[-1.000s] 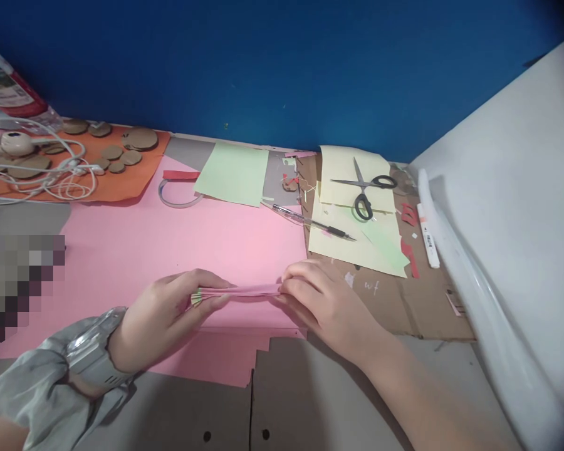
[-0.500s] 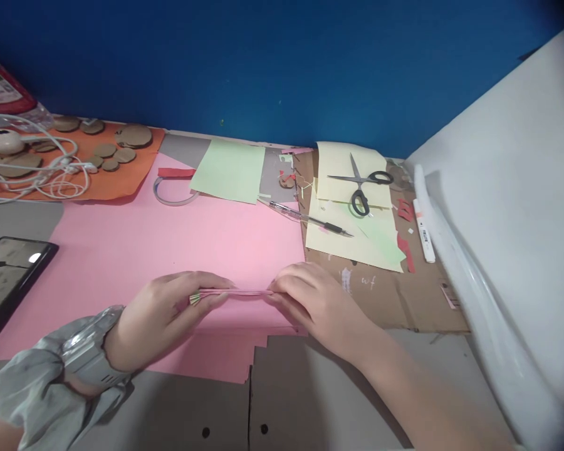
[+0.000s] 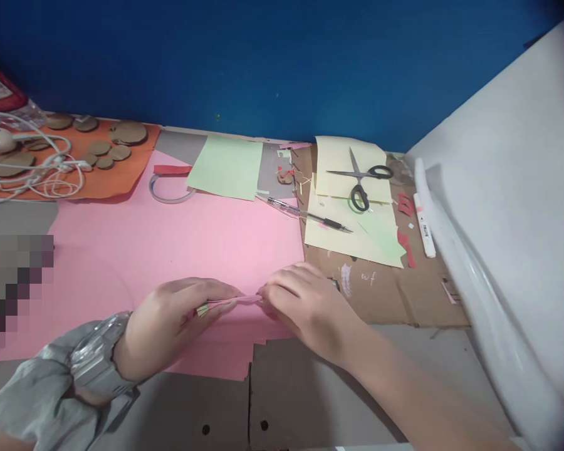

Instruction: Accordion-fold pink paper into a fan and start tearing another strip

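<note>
A narrow strip of pleated pink paper (image 3: 235, 301) with a green edge at its left end lies flat on a large pink sheet (image 3: 169, 244). My left hand (image 3: 173, 322) pinches the strip's left end between thumb and fingers; a grey watch sits on that wrist. My right hand (image 3: 305, 307) is closed on the strip's right end, fingers pressed together over it. The two hands are close, with only a short piece of the strip showing between them.
Black scissors (image 3: 360, 181) lie on yellow paper (image 3: 352, 225) at the back right, with a pen (image 3: 310, 216) and a white marker (image 3: 423, 225) nearby. A light green sheet (image 3: 225, 166), an orange sheet with cardboard discs (image 3: 117, 141), white earphone cables (image 3: 32, 172) and brown cardboard (image 3: 404, 294) surround them.
My right hand has slid left along the strip toward my left hand, so less of the strip shows. The view has shifted slightly.
</note>
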`<state>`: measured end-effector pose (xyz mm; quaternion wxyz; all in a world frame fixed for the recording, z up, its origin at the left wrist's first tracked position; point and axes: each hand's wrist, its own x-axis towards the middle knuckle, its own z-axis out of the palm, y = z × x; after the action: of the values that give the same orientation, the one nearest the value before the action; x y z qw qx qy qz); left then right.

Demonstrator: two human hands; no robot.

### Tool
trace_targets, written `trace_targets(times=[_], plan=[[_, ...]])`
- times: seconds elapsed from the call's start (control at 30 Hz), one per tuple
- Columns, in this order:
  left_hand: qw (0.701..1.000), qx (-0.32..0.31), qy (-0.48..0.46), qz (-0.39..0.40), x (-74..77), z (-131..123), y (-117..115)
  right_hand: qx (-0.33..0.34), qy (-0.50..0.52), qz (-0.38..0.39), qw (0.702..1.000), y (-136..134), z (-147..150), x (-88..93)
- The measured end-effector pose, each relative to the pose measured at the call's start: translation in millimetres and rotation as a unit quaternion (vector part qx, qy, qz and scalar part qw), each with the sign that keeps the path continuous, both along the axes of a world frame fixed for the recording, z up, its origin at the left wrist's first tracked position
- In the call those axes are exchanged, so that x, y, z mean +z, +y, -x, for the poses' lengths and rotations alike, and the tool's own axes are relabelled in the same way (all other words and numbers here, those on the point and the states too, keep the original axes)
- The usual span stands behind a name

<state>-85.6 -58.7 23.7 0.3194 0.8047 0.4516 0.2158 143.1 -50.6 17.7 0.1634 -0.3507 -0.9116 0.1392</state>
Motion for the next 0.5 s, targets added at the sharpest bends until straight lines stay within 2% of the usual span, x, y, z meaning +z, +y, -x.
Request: trace_targets(times=[0.2, 0.5], plan=[[0.999, -0.037, -0.023, -0.026, -4.7, -5.1, -3.7, 0.017, 0.025, -0.009, 1.0, -4.9, 6.8, -0.5], [0.999, -0.038, -0.013, 0.019, -1.6, -6.3, -3.5, 0.035, 0.023, 0.003, 0.999, -7.2, 12.0, -2.8]])
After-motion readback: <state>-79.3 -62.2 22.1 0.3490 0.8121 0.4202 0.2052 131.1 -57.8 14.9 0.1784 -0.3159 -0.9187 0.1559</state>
